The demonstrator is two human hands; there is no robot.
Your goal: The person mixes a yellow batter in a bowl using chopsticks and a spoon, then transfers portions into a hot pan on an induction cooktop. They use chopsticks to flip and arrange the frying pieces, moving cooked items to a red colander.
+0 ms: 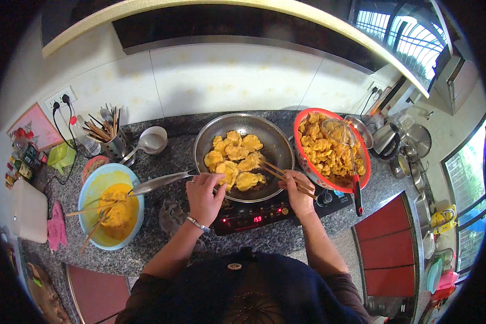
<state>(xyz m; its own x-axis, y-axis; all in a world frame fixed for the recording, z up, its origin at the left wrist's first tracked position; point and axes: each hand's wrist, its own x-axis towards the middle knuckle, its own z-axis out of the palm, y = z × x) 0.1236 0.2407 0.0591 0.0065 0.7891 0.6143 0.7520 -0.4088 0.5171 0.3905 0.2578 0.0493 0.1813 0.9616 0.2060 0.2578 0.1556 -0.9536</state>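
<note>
My right hand (299, 193) grips a pair of wooden chopsticks (282, 173), their tips at a golden battered fritter (250, 163) on the right of the group. Several fritters lie in the steel frying pan (276, 150), which stands on an induction cooker (243, 220) with lit red digits. My left hand (204, 199), with a bracelet at the wrist, is over the pan's near left rim. Its thumb and fingertips meet the edge of a fritter (229, 172); whether they grip it is unclear. The pan's metal handle (162, 183) points left behind this hand.
Right of the pan, a red-rimmed basin (368, 164) holds fried pieces and a wire skimmer (354, 170). On the left, a light blue bowl (135, 218) contains yellow batter and chopsticks. Behind it are a white bowl with a ladle (150, 141) and a utensil holder (117, 146).
</note>
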